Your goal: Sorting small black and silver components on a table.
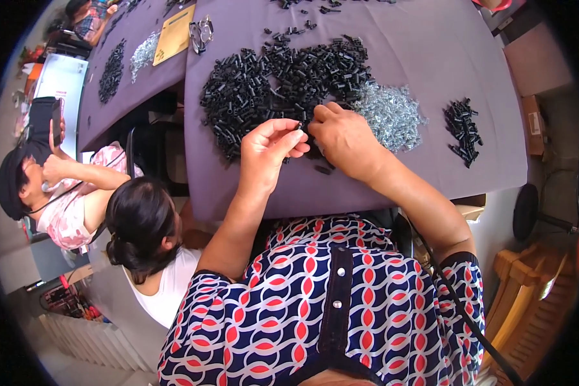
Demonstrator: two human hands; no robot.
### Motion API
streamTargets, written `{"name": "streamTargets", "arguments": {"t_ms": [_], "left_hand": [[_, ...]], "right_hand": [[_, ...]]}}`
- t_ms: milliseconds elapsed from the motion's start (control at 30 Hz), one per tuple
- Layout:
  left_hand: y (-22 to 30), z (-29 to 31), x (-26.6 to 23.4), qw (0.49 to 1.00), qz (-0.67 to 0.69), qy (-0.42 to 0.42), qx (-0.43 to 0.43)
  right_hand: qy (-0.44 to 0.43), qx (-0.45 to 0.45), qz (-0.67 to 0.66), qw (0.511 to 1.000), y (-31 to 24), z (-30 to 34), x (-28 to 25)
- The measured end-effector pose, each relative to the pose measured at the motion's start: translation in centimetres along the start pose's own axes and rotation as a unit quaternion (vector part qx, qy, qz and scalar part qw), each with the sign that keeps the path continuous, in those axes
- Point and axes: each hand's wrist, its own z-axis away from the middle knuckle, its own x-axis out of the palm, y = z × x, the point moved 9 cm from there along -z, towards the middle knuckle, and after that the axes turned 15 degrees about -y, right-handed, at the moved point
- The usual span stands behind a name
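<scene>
My left hand (269,151) is raised at the near side of the table, thumb and fingers pinched around a small black tube-like piece (300,126). Close beside it, my right hand (346,138) is closed, its bent fingertips pointing toward the left hand; what they hold, if anything, is hidden. Just beyond both hands spreads a large heap of small black tubular pieces (238,90). A heap of tiny shiny silver or clear pieces (391,116) adjoins it, to the right of my right hand. One loose black piece (323,170) lies near the table's front edge.
A smaller pile of black pieces (463,132) sits on the right of the grey-covered table (489,174). Eyeglasses (201,35) and a yellow board (174,35) lie at the far left. Two people are close on my left, one holding up a phone (57,122).
</scene>
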Motion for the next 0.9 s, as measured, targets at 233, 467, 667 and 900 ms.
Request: {"name": "streamTargets", "arguments": {"t_ms": [233,467,667,900], "left_hand": [[-0.1,0.1,1.2,0.998,-0.046,-0.038,-0.009],[-1.2,0.2,5.7,0.987,-0.066,-0.131,-0.062],[-1.4,0.2,7.0,0.982,-0.073,-0.162,-0.072],[-1.8,0.3,6.9,0.981,-0.051,-0.167,-0.087]], "right_hand": [[0.018,0.044,-0.284,0.958,2.9,2.9,-2.1],[0.022,0.096,-0.664,0.741,4.5,7.2,-0.6],[0.034,0.061,-0.691,0.719,5.0,8.1,0.1],[0.044,0.024,-0.673,0.738,4.5,8.0,-0.6]]}}
